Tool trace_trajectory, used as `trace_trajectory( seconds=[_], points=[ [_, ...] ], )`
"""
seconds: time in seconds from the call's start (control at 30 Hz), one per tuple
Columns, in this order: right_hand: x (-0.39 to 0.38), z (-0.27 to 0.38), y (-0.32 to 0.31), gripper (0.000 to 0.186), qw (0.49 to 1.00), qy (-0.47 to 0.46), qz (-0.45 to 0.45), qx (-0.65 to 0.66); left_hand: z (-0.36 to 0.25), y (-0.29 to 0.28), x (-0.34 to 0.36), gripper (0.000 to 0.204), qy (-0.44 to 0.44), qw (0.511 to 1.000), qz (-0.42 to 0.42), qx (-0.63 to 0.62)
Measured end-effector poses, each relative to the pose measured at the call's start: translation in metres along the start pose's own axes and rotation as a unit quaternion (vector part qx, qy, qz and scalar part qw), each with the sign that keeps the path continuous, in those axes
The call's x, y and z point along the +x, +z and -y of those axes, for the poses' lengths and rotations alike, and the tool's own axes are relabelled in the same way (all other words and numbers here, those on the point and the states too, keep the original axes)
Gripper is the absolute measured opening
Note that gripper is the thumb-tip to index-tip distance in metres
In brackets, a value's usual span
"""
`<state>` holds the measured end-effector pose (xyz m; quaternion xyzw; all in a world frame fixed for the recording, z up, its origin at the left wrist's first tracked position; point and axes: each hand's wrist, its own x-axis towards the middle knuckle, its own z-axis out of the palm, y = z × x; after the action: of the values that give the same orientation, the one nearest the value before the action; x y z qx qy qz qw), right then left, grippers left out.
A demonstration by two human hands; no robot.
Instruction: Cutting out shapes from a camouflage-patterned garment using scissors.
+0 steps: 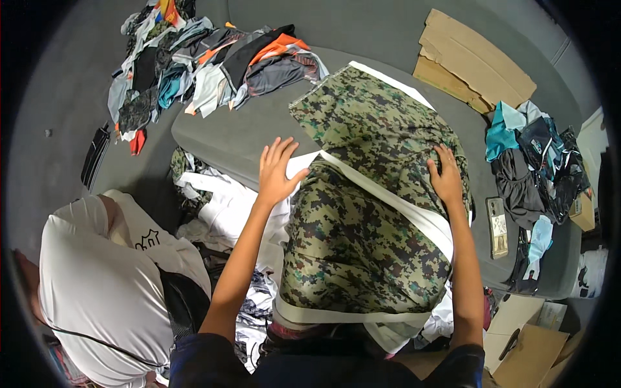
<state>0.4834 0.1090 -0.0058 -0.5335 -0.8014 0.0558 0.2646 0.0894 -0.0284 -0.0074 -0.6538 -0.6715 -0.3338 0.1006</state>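
A large piece of green, brown and black camouflage-print fabric (388, 123) with white bands spreads over the grey sofa seat and down across my lap. One white band (388, 197) crosses its middle at a slant, and another runs along its near edge. My left hand (278, 173) is open, fingers spread, at the left end of the middle band, over a white patch of cloth. On the right part of the fabric lies my right hand (446, 176), palm down with its thumb apart from the fingers. Neither hand grips anything.
Heaped clothes (213, 64) lie at the back left. Brown cardboard (475, 61) leans at the back right, near more clothes (517, 161) and a phone (497, 226). A person in a white shirt (103, 278) sits close on my left, beside white cloth (226, 204).
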Motion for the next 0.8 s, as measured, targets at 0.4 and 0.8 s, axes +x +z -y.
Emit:
trace_trajectory(
  seconds=[0.4,0.8],
  points=[
    [0.007,0.003,-0.021,0.036,0.992,0.09,0.038,-0.081,-0.004,-0.008,-0.02,0.02,-0.239,0.914,0.058,-0.323],
    [0.136,-0.05,-0.098,0.027,0.981,0.049,-0.179,0.051,0.035,-0.06,0.058,0.019,-0.056,0.841,0.42,-0.336]
  ],
)
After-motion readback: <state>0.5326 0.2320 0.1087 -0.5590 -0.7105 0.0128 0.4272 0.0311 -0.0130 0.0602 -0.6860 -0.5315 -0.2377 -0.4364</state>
